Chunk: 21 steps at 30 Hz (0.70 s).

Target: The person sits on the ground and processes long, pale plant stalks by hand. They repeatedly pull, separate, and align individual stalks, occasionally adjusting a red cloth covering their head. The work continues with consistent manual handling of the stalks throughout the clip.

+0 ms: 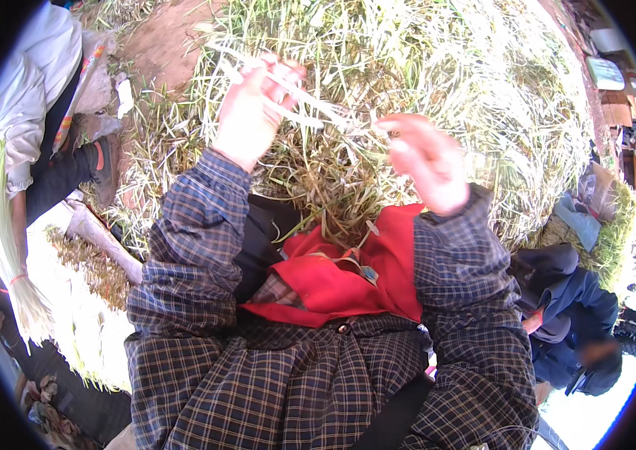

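Observation:
My left hand point(253, 107) is raised over the pile and shut on a few pale, slender plant stalks point(318, 101), whose white ends point right. Glare washes out much of that hand. My right hand point(427, 160) hovers just right of the stalk ends, fingers bent and blurred by motion. Whether it pinches a thin leaf is too blurred to tell. Below both hands spreads a large heap of loose green and dry straw-coloured leaves point(396, 62). A red cloth point(329, 281) covers my lap, with a few leaf scraps on it.
At left, a person in a pale shirt point(31, 84) has an arm beside a long stalk bundle point(0, 214) tied with a red band. More stalk bundles point(87, 270) lie nearby. Another person in dark clothes point(571, 315) sits at right, near a green stack point(613, 236).

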Motion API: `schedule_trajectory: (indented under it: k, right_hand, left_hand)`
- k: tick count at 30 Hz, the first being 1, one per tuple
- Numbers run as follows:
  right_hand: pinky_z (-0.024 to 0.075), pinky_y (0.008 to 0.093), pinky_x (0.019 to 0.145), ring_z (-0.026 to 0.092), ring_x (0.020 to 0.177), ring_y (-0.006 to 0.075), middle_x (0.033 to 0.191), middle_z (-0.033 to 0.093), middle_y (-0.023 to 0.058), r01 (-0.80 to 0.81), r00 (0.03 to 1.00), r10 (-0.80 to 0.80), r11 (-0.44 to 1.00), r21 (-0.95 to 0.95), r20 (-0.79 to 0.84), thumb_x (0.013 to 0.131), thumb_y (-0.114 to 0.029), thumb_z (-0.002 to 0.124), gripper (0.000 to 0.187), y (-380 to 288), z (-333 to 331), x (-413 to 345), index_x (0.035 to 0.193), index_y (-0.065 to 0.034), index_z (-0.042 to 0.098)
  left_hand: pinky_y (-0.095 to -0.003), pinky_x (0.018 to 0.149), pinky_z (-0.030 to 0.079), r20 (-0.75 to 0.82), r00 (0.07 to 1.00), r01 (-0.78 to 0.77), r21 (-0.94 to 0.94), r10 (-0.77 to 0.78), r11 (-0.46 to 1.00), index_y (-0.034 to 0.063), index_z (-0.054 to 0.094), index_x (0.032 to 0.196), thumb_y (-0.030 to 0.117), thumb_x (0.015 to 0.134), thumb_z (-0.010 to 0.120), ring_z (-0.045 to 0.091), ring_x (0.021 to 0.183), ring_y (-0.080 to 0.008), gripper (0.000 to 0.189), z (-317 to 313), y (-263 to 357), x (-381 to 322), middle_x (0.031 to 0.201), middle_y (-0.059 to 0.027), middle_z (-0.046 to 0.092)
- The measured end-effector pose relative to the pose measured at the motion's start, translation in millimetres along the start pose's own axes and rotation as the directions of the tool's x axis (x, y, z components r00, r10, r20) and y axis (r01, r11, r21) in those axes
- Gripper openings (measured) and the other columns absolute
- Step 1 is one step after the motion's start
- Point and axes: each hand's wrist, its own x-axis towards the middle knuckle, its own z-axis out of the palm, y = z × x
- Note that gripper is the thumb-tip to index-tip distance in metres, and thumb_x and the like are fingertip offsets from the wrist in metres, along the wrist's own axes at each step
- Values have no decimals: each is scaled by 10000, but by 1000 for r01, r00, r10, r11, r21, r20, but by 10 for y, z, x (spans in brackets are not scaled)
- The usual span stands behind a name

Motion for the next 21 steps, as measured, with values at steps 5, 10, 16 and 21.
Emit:
schedule_trajectory:
  k: [5, 10, 16, 21]
  right_hand:
    - [433, 270, 738, 525, 877, 166, 942, 572, 118, 268, 905, -382, 853, -448, -185, 791, -78, 547, 217, -277, -212, 42, 998, -21, 578]
    - [422, 306, 630, 516, 823, 236, 919, 532, 130, 524, 572, -798, 535, -663, -191, 721, -161, 596, 147, -599, -236, -320, 816, -48, 589]
    - [292, 202, 552, 480, 702, 6, 909, 555, -160, 708, 496, -844, 529, -469, -204, 804, -453, 509, 281, -911, -370, -800, 1060, -340, 533]
    - [308, 154, 592, 501, 643, -36, 863, 579, -214, 733, 617, -766, 643, -221, -182, 753, -375, 611, 136, -831, -370, -823, 861, -291, 612]
  left_hand:
    - [-397, 870, 423, 7, 988, 153, -27, -153, 988, 66, 461, 980, 220, 914, 357, 525, 997, -258, 198, -22, -26, -4, 823, -69, 542]
    - [-329, 795, 476, 124, 977, 168, 49, -173, 985, 48, 380, 1171, 225, 912, 396, 544, 964, -249, 314, 43, -168, -85, 690, -20, 502]
    - [-329, 755, 485, 155, 758, 631, 76, -634, 772, 114, 407, 1073, 190, 883, 451, 554, 958, -258, 209, 115, -653, -784, 842, -81, 557]
    - [-327, 738, 466, 139, 685, 728, -126, -715, 674, 153, 413, 1075, 192, 897, 432, 560, 936, -233, 183, 35, -914, -1166, 746, -32, 556]
